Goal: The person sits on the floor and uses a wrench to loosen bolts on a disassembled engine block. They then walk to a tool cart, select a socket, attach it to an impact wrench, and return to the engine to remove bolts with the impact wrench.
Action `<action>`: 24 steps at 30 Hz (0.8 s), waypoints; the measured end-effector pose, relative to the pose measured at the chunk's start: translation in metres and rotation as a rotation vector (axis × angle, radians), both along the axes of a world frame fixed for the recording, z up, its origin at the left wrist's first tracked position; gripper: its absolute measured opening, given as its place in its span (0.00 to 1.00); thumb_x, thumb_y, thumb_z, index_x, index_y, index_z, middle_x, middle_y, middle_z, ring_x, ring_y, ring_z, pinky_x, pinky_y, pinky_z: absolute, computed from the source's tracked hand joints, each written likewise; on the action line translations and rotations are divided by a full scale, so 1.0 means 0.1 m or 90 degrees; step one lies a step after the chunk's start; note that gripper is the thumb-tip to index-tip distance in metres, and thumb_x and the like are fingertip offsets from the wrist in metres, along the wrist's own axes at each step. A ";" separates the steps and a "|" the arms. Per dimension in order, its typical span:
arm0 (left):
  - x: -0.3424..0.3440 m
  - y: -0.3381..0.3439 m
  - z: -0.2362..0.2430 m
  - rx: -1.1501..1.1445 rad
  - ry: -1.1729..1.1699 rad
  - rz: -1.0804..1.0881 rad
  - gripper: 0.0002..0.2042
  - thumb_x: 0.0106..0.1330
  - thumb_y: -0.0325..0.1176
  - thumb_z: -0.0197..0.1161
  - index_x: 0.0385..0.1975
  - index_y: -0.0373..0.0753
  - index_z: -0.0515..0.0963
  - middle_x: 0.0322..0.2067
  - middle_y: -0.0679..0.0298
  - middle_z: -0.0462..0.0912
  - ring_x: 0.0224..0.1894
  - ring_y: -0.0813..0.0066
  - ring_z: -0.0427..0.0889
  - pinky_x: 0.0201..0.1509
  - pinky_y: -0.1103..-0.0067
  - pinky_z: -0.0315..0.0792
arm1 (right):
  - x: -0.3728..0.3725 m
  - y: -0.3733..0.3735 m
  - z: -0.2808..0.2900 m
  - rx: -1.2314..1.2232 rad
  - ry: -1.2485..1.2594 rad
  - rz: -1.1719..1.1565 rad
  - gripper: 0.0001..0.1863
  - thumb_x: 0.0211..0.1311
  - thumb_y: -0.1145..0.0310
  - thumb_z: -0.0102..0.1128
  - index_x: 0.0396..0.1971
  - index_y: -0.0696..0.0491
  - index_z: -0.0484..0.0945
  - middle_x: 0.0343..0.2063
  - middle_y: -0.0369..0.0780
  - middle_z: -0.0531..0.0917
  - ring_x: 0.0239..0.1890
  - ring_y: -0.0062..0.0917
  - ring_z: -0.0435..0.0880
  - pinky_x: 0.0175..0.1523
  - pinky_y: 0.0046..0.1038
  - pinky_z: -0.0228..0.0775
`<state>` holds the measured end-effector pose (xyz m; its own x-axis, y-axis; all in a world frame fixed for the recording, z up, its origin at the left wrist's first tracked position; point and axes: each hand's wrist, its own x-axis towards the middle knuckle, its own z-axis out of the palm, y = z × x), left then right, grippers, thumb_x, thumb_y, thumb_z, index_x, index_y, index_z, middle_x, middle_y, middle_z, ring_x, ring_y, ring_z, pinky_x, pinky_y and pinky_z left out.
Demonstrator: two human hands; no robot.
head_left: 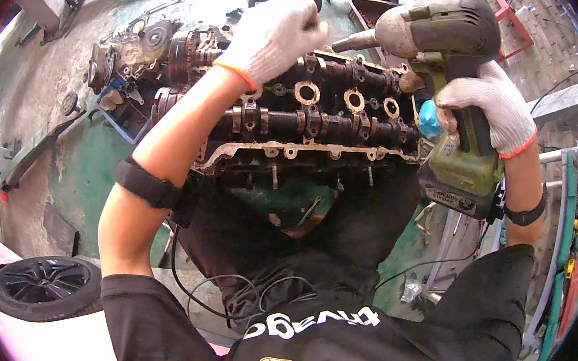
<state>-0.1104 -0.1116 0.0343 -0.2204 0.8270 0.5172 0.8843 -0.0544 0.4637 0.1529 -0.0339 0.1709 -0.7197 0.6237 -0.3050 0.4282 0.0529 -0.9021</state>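
In front of me lies an engine cylinder head (342, 148) with its cover off, dark camshafts (275, 120) and round light rings showing along it. My left hand (278, 39), in a white knitted glove with an orange cuff, is closed above its far side. Its fingers are curled together, and whatever they may hold is hidden. My right hand (499, 105), gloved the same way, grips the handle of a green cordless impact wrench (452, 26). The wrench is held up over the right end of the engine, its socket (355, 41) pointing left toward my left hand.
Greasy engine parts (148, 47) sit at the far left, beside a blue tray (129, 116). A black wheel (46, 287) on a pink car is at the lower left. Cables (244, 291) cross near my lap. A metal rack (564, 222) stands at the right.
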 end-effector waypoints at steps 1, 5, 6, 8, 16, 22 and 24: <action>-0.04 -0.02 0.07 0.032 -0.008 0.025 0.16 0.67 0.44 0.62 0.31 0.34 0.82 0.23 0.58 0.81 0.25 0.69 0.80 0.35 0.71 0.74 | 0.06 -0.02 -0.03 -0.015 0.031 -0.003 0.17 0.53 0.77 0.62 0.43 0.67 0.75 0.19 0.45 0.79 0.15 0.27 0.77 0.21 0.28 0.72; -0.12 -0.18 0.15 -0.023 -0.328 0.034 0.13 0.71 0.37 0.60 0.36 0.29 0.80 0.25 0.60 0.84 0.28 0.79 0.81 0.33 0.79 0.76 | 0.33 -0.11 -0.21 0.008 0.119 -0.047 0.19 0.53 0.77 0.59 0.44 0.70 0.73 0.19 0.50 0.78 0.16 0.32 0.77 0.21 0.31 0.73; -0.11 -0.19 0.13 -0.061 -0.373 0.009 0.12 0.74 0.34 0.57 0.43 0.29 0.78 0.29 0.61 0.84 0.29 0.80 0.82 0.36 0.80 0.79 | 0.40 -0.16 -0.27 0.057 0.105 -0.005 0.18 0.53 0.77 0.59 0.44 0.69 0.74 0.20 0.50 0.79 0.17 0.32 0.78 0.23 0.31 0.73; -0.11 -0.16 0.11 -0.197 -0.331 -0.016 0.13 0.74 0.35 0.56 0.46 0.30 0.78 0.29 0.61 0.82 0.29 0.79 0.82 0.36 0.79 0.79 | 0.49 -0.26 -0.38 -0.002 0.159 0.001 0.17 0.52 0.76 0.60 0.43 0.67 0.75 0.21 0.50 0.80 0.19 0.33 0.79 0.25 0.32 0.75; -0.18 0.14 0.23 -0.245 -0.225 0.018 0.20 0.71 0.48 0.60 0.46 0.34 0.80 0.25 0.67 0.77 0.23 0.83 0.72 0.23 0.83 0.68 | 0.36 -0.34 -0.36 -0.121 0.183 -0.025 0.28 0.49 0.78 0.57 0.55 0.67 0.72 0.32 0.49 0.83 0.17 0.25 0.78 0.21 0.26 0.72; -0.06 0.49 -0.13 -0.099 -0.697 -0.104 0.13 0.73 0.37 0.56 0.49 0.36 0.76 0.35 0.63 0.85 0.37 0.79 0.82 0.42 0.81 0.77 | -0.06 0.00 -0.30 0.025 0.070 0.151 0.08 0.54 0.72 0.61 0.32 0.60 0.79 0.19 0.36 0.78 0.18 0.17 0.77 0.24 0.22 0.69; -0.05 0.53 -0.25 -0.183 -0.414 -0.095 0.12 0.73 0.34 0.55 0.50 0.36 0.77 0.44 0.59 0.84 0.44 0.74 0.82 0.49 0.78 0.77 | -0.16 0.00 -0.29 -0.053 0.095 0.137 0.08 0.54 0.71 0.63 0.32 0.59 0.79 0.19 0.35 0.78 0.17 0.18 0.77 0.22 0.22 0.70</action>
